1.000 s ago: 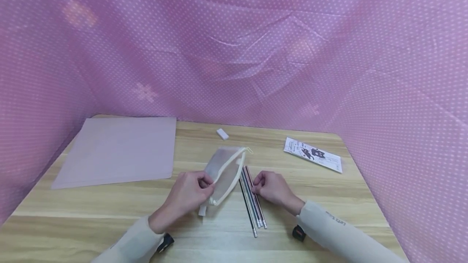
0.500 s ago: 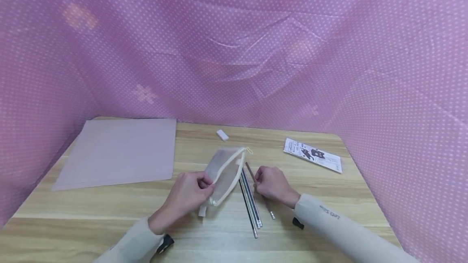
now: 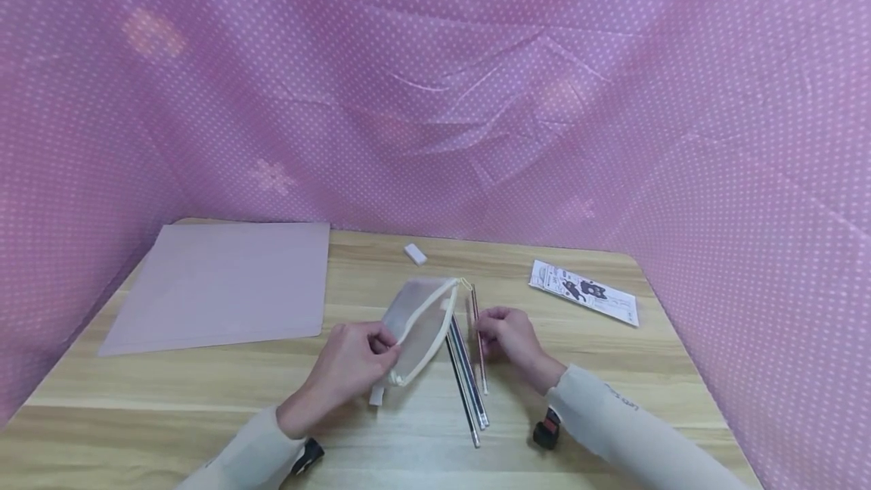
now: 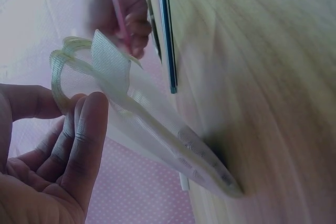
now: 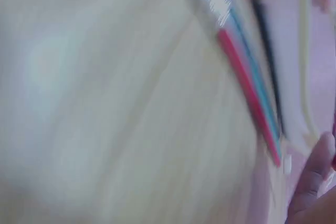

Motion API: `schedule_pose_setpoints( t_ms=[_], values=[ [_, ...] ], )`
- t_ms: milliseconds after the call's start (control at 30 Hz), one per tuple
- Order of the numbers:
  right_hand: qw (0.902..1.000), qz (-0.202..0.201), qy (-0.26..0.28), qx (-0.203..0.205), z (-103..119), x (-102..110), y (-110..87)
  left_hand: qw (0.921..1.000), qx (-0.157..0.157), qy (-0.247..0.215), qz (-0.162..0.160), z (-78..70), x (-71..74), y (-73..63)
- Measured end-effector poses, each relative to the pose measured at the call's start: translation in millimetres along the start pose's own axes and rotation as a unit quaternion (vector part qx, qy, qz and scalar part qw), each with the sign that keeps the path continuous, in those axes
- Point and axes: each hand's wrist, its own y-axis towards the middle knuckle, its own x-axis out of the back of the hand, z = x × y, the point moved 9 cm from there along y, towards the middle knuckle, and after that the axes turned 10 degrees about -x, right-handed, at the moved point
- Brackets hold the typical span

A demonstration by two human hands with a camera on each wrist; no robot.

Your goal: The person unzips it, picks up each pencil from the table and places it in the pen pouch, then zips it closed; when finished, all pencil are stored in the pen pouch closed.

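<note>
My left hand (image 3: 354, 361) pinches one edge of a pale mesh zip pouch (image 3: 435, 350), whose mouth gapes toward the right. In the left wrist view the thumb and fingers grip the zipper edge of the pouch (image 4: 142, 119). My right hand (image 3: 509, 339) holds a reddish pencil (image 3: 483, 373) just right of the pouch, its upper end close to the zip pull. More pencils (image 3: 469, 392), black, blue and red, lie side by side on the table between the pouch and my right hand. The right wrist view is blurred and shows these loose pencils (image 5: 247, 77).
On the wooden table (image 3: 272, 399), a white eraser (image 3: 415, 253) lies behind the pouch. Grey-white sheets (image 3: 224, 278) cover the back left. A printed packet with bear drawings (image 3: 584, 292) lies at the back right. Pink dotted cloth (image 3: 435, 97) encloses the back and sides.
My right hand has drawn one reddish pencil out of the bunch, raised it and turned it more in line with the view's vertical. The left hand keeps its grip on the pouch.
</note>
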Motion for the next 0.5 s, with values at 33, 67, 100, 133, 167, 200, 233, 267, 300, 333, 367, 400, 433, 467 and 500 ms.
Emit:
schedule_pose_setpoints(
  t_ms=[33, 67, 100, 133, 167, 200, 233, 267, 300, 333, 367, 400, 433, 467, 500],
  values=[
    [0.9994, 0.003, 0.033, 0.0, 1.0, -0.8, -1.2, 1.0, -0.001, 0.0, -0.001, -0.2, 0.0, 0.1],
    [0.9978, 0.005, 0.066, 0.0, 2.0, -1.9, -3.2, 1.0, -0.002, 0.0, -0.001, 0.0, -0.2, 0.3],
    [0.9958, 0.006, 0.091, 0.002, 3.0, -3.1, -5.5, 1.0, -0.004, 0.0, -0.002, -0.3, -0.2, 0.4],
    [0.9929, 0.008, 0.119, 0.001, 3.3, -4.8, -7.5, 1.0, -0.006, 0.001, -0.003, -0.4, -0.3, 0.5],
    [0.99, 0.01, 0.14, 0.002, 3.7, -6.3, -9.9, 1.0, -0.008, 0.002, -0.003, -0.9, -0.2, 0.5],
    [0.9868, 0.01, 0.162, 0.003, 4.2, -7.9, -12.5, 1.0, -0.009, 0.002, -0.003, -1.0, -0.3, 0.4],
    [0.9845, 0.012, 0.175, 0.005, 5.1, -9.8, -15.1, 0.9999, -0.012, 0.003, -0.004, -1.6, -0.1, 0.3],
    [0.9824, 0.014, 0.186, 0.007, 5.9, -11.6, -17.9, 0.9999, -0.013, 0.004, -0.004, -1.6, -0.1, 0.2],
    [0.9813, 0.017, 0.191, 0.009, 6.6, -13.9, -20.2, 0.9999, -0.014, 0.005, -0.005, -1.9, 0.1, 0.0],
    [0.9797, 0.022, 0.199, 0.008, 6.9, -16.4, -22.4, 0.9999, -0.014, 0.006, -0.005, -2.0, 0.3, -0.1],
    [0.9794, 0.027, 0.2, 0.008, 7.1, -18.8, -24.6, 0.9999, -0.013, 0.006, -0.004, -1.9, 0.3, -0.3],
    [0.9801, 0.031, 0.196, 0.009, 7.8, -21.3, -27.0, 0.9999, -0.013, 0.006, -0.004, -1.5, 0.2, -0.3],
    [0.9804, 0.037, 0.193, 0.007, 7.9, -24.0, -29.0, 0.9999, -0.012, 0.007, -0.004, -1.5, 0.2, -0.2],
    [0.9805, 0.043, 0.192, 0.005, 7.9, -26.7, -30.8, 0.9999, -0.01, 0.005, -0.003, -1.1, 0.1, 0.0],
    [0.9808, 0.049, 0.189, 0.004, 7.9, -29.4, -32.5, 0.9999, -0.009, 0.005, -0.003, -0.9, -0.1, 0.1]
  ],
)
